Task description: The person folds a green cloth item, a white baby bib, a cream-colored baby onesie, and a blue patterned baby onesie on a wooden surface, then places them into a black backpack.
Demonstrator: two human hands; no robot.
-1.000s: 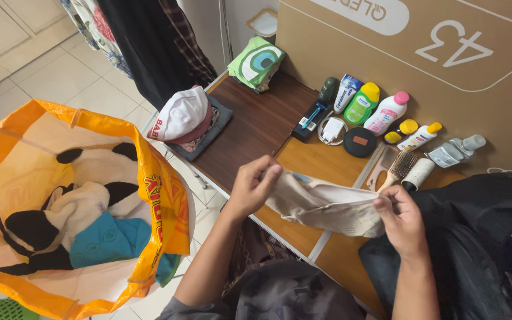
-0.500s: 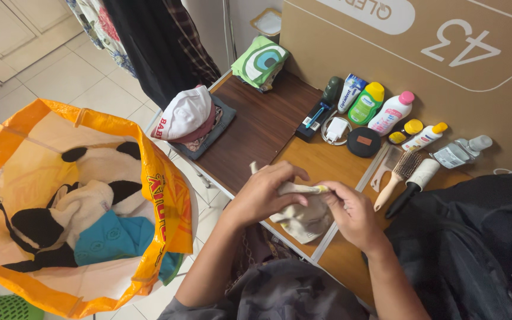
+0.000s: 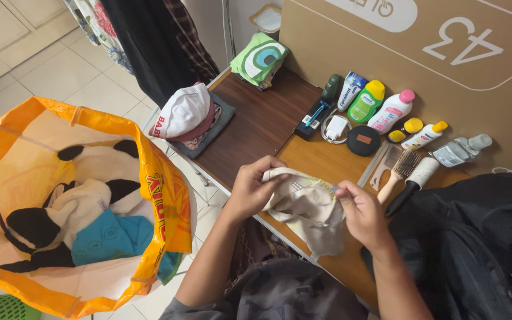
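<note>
Both hands closed on one beige cloth pouch point(image 3: 307, 207): left hand point(image 3: 255, 188) pinching its upper rim between thumb and curled fingers, right hand point(image 3: 362, 214) gripping the opposite edge, fingers folded tight around the fabric. Held up off the wooden table point(image 3: 318, 161), just above its near edge, the slack body drooping below the two grips (probably spread that way to keep the mouth stretched between them). Just beyond the right grip, a wooden hairbrush point(image 3: 398, 169) and a lint roller point(image 3: 415, 178) lying flat; further out, a row of bottles point(image 3: 380, 109) standing against a cardboard panel point(image 3: 445, 71). Well off to the left grip's outer side, an orange bag point(image 3: 158, 195) gaping open on the floor, a panda plush point(image 3: 84, 195) and teal cloth point(image 3: 111, 237) inside.
</note>
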